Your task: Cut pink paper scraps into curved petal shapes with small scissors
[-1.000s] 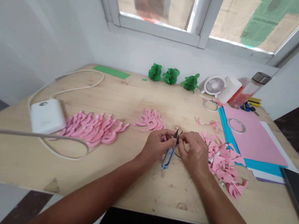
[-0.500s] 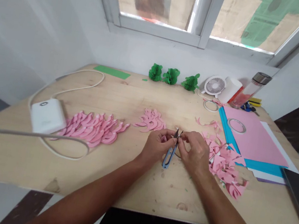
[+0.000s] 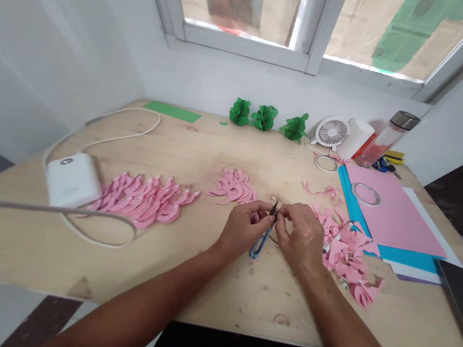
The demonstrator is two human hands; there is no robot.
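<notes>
My left hand (image 3: 243,225) is closed on a pair of blue-handled thread snips (image 3: 260,245), whose dark blades point away from me. The loop of the handle hangs out below its fingers. Right beside the blades, my right hand (image 3: 302,231) is closed in a pinch, thumb and fingertips together. Whatever sits in that pinch is too small to make out. A small heap of curved pink paper pieces (image 3: 234,187) lies just past my left hand. Tangled pink paper scraps (image 3: 348,252) spread to the right, close to my right wrist.
Overlapping pink cut-outs (image 3: 148,198) lie left, near a white power bank (image 3: 74,181) with a cable. Green paper balls (image 3: 263,118), a small fan (image 3: 331,132) and a bottle (image 3: 388,141) line the back. Coloured sheets (image 3: 404,218) and a phone (image 3: 462,307) are at right.
The blades of the snips were spread apart and now look closer together. The handle has turned slightly and appears narrower. Both hands stay in nearly the same spot.
</notes>
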